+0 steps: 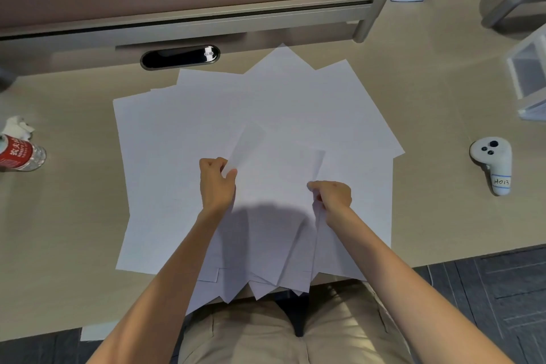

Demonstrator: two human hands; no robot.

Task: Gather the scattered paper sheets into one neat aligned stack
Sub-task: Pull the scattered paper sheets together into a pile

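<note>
At the far left a water bottle (20,154) lies on its side on the bench (74,216), with a crumpled tissue (19,127) just behind it, both well apart from the work. The paper sheets (266,103) cover the middle of the bench in a loose, overlapping fan. Their corners point every way, and some hang over the near edge above the person's lap. The left hand (217,183) pinches the left edge of a few sheets between thumb and curled fingers. The right hand (332,195) pinches the opposite edge the same way, so these sheets are raised off the fan between the two hands, with the far edge curling up. Gripping both sides probably lets the person square the edges and draw the loose sheets in beneath. The stack looks far from aligned. Further right a white controller (492,167) with a handwritten label lies on the bench, apart from the paper.
</note>
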